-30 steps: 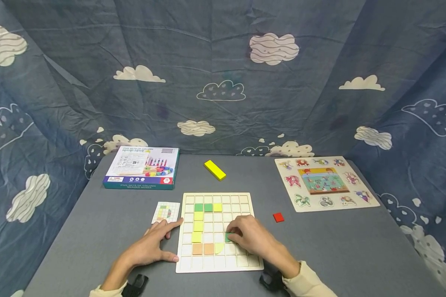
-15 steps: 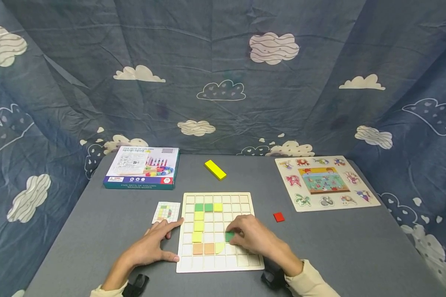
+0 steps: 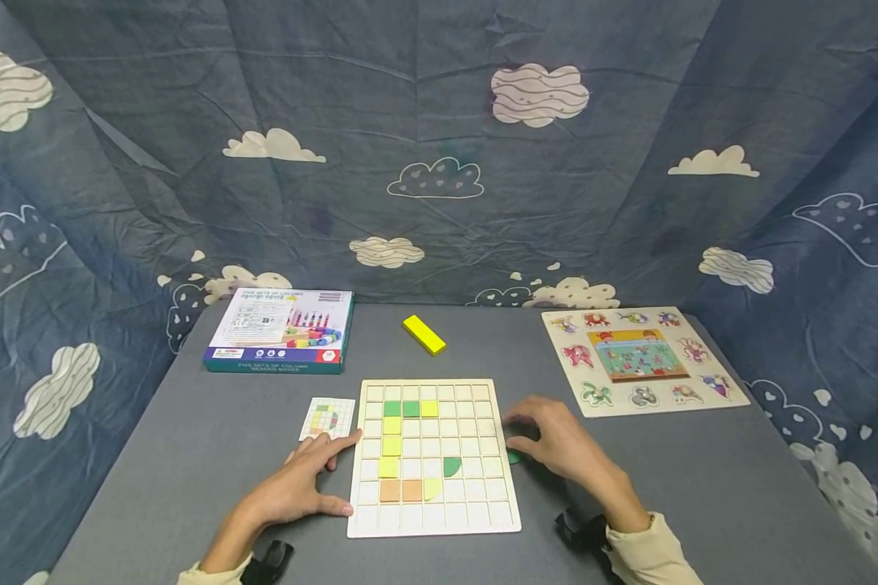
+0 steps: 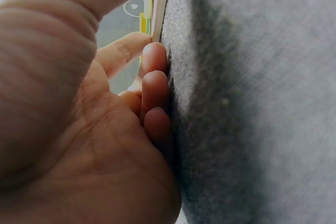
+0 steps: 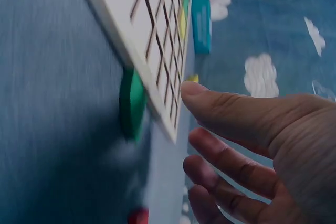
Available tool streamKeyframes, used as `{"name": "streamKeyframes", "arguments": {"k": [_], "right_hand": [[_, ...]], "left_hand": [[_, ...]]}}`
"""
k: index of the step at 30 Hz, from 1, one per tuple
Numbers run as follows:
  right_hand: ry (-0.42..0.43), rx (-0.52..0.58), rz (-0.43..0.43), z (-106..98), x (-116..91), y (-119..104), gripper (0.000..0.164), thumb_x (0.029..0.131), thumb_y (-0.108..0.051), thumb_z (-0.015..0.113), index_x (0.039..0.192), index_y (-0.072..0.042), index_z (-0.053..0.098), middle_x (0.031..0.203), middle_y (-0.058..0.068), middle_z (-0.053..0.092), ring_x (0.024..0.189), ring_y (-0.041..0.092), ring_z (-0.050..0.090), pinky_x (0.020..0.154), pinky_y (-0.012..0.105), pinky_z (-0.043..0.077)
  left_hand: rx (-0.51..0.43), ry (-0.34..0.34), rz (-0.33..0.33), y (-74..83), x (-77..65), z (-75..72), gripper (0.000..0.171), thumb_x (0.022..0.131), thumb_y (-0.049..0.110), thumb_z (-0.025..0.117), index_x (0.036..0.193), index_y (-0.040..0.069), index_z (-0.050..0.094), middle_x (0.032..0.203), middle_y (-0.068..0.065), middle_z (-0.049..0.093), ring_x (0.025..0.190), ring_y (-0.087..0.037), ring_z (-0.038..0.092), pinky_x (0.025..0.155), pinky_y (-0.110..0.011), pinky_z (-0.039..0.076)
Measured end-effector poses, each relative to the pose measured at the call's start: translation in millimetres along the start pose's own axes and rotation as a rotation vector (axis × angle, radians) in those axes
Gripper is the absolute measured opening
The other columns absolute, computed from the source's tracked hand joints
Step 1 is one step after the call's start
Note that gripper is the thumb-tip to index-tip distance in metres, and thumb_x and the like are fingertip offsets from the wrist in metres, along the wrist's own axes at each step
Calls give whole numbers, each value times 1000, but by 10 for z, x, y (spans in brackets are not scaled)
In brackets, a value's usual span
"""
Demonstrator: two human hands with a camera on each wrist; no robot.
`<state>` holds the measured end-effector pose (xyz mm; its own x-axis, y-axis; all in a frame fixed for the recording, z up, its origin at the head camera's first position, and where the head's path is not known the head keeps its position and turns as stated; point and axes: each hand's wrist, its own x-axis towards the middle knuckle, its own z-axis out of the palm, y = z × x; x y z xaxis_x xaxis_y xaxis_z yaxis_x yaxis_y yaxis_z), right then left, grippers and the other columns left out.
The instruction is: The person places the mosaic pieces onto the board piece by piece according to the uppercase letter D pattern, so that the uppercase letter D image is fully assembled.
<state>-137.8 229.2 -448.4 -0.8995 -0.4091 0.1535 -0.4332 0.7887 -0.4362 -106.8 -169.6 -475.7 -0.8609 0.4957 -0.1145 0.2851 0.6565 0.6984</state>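
Note:
A pale square grid board (image 3: 471, 516) lies on the table with green, yellow and orange tiles on it. My left hand (image 3: 300, 483) rests at its left edge, index finger and thumb spread along the side; in the left wrist view the other fingers (image 4: 156, 90) bend loosely. Past the right edge is my right hand (image 3: 559, 443), holding nothing, thumb and fingers apart. Close by its thumb, a green piece (image 5: 133, 103) lies against the board's edge, mostly covered in the head view. A green quarter-round tile (image 3: 451, 466) sits in a cell right of centre.
A pattern card (image 3: 327, 417) lies left of the board, partly behind my left hand. Behind are a boxed set (image 3: 278, 331), a yellow block (image 3: 423, 335) and a picture puzzle (image 3: 644, 361) at right. A red tile (image 5: 139, 216) shows below my right hand.
My right hand has let go of the green quarter-round tile on the board and moved right, past the board's edge, now covering the red tile in the head view. My left hand stayed put.

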Motion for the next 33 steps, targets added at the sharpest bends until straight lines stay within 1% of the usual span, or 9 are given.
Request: {"name": "streamKeyframes", "arguments": {"k": [4, 6, 11, 16, 18, 22, 27, 31, 33], "right_hand": [[3, -2, 39, -89, -63, 152, 34, 78, -11, 85, 110, -7, 75, 113, 10, 70, 105, 30, 66, 88, 48, 52], [-6, -9, 53, -117, -90, 226, 37, 77, -10, 85, 112, -5, 73, 115, 12, 69, 107, 32, 65, 90, 49, 52], [-60, -25, 87, -174, -133, 369, 41, 75, -8, 86, 112, -3, 72, 110, 11, 69, 96, 26, 65, 82, 44, 52], [-109, -2, 128, -216, -161, 436, 38, 75, -1, 84, 111, -3, 72, 107, 10, 70, 92, 25, 66, 80, 43, 54], [-110, -3, 134, -216, -166, 453, 37, 76, 2, 82, 110, -4, 72, 106, 9, 70, 91, 25, 66, 80, 43, 54], [-84, -27, 125, -199, -166, 483, 32, 75, 4, 81, 105, -4, 74, 102, 8, 71, 86, 22, 67, 76, 41, 54], [-71, -80, 127, -184, -152, 512, 24, 77, 0, 81, 100, -6, 75, 96, 5, 71, 79, 15, 64, 71, 36, 52], [-87, -110, 141, -188, -135, 504, 22, 78, -5, 82, 99, -7, 76, 92, 2, 71, 75, 11, 60, 68, 33, 50], [-100, -107, 147, -188, -127, 486, 22, 79, -7, 82, 99, -7, 76, 90, 1, 71, 74, 10, 59, 67, 32, 49]], "left_hand": [[1, 7, 3, -9, -3, 6, 99, 68, 45, 88, 152, 19, 44, 92, 3, 41, 93, -14, 34, 81, -33, 26], [1, 11, 5, -11, -4, 13, 99, 68, 46, 88, 152, 19, 44, 92, 3, 41, 93, -14, 35, 81, -33, 26], [0, 14, 9, -10, -15, 37, 99, 68, 46, 88, 152, 20, 43, 92, 4, 41, 96, -15, 36, 84, -34, 27], [-7, 15, 8, -9, -12, 51, 98, 68, 46, 88, 152, 20, 43, 92, 4, 41, 96, -15, 36, 83, -33, 26], [-8, 15, 8, -8, -11, 48, 98, 68, 46, 88, 152, 20, 43, 92, 4, 41, 95, -15, 36, 82, -32, 26], [-3, 17, 14, -7, -23, 35, 98, 68, 46, 88, 152, 19, 44, 92, 4, 41, 94, -13, 35, 81, -31, 26], [8, 29, 29, -12, -19, 15, 98, 68, 45, 88, 152, 18, 45, 91, 5, 41, 93, -11, 35, 81, -30, 26], [12, 24, 22, -12, -10, 9, 98, 68, 45, 88, 152, 18, 44, 91, 4, 41, 93, -12, 35, 81, -31, 27], [10, 18, 15, -9, -7, 10, 99, 68, 45, 88, 152, 18, 44, 91, 4, 41, 94, -13, 36, 82, -33, 26]]}}
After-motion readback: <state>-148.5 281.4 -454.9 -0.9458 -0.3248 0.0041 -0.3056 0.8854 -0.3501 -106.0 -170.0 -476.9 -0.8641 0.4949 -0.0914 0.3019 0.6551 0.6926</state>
